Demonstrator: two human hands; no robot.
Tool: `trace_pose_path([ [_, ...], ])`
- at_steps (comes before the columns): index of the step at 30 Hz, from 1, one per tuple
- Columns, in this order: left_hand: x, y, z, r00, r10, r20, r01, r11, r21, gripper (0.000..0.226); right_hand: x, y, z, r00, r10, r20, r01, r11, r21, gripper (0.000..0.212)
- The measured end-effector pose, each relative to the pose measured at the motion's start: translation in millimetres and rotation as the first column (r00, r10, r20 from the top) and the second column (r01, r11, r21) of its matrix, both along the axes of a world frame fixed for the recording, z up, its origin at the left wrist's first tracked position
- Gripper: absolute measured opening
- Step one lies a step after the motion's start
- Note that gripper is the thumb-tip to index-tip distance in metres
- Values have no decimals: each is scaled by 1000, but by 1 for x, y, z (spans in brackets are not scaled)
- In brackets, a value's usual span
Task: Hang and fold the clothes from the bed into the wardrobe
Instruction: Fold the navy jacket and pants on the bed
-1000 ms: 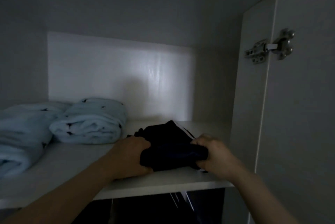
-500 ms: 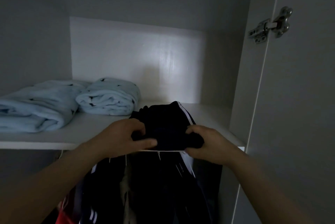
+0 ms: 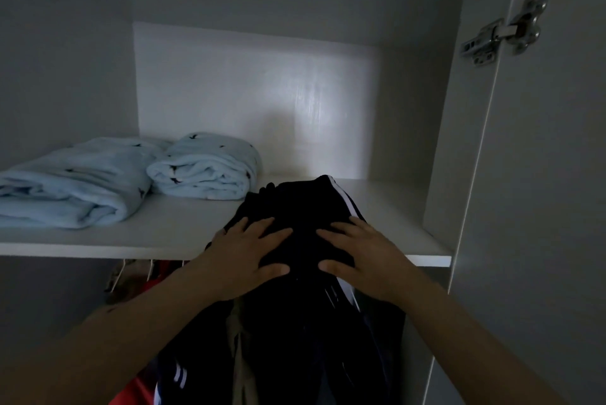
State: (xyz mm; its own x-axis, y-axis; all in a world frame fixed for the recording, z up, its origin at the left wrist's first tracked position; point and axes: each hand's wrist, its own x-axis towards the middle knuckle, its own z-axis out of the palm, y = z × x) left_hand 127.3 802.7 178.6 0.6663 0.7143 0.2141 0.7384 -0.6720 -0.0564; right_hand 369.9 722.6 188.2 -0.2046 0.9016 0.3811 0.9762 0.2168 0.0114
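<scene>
A folded dark garment with white side stripes (image 3: 301, 208) lies on the white wardrobe shelf (image 3: 183, 234), at its front edge, right of centre. My left hand (image 3: 246, 254) rests flat on the garment's left front with fingers spread. My right hand (image 3: 357, 254) lies flat on its right front, fingers straight. Both thumbs reach over the front fold at the shelf's edge.
Two folded light-blue fleece pieces (image 3: 203, 168) (image 3: 69, 185) sit on the shelf's left half. Below the shelf hang several dark clothes (image 3: 295, 339). The open wardrobe door (image 3: 541, 208) with a metal hinge (image 3: 501, 34) stands on the right.
Both hands have let go of the dark garment's front fold and now lie flat on top of it. The garment sits a little farther in on the shelf.
</scene>
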Motion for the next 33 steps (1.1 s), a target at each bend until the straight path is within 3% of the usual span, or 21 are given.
trace_pose_path([
  [4,10,3,15,995,80,54,-68,980,-188,80,0,8,9,990,11,-142,-25,995,-99,59],
  [10,22,20,29,994,22,109,10,958,-287,69,9,32,24,975,82,-206,-123,973,-193,44],
  [14,34,41,31,990,14,143,24,965,-260,61,20,53,30,966,83,-246,-144,960,-239,37],
  [22,63,104,31,986,4,168,27,983,-184,57,43,109,27,987,62,-148,-82,988,-133,36],
  [27,78,156,29,990,-17,139,17,1000,6,50,54,164,30,996,4,-84,-17,989,-147,40],
  [33,95,219,23,994,29,102,-42,991,125,49,66,229,29,999,-33,-40,27,989,-145,49],
])
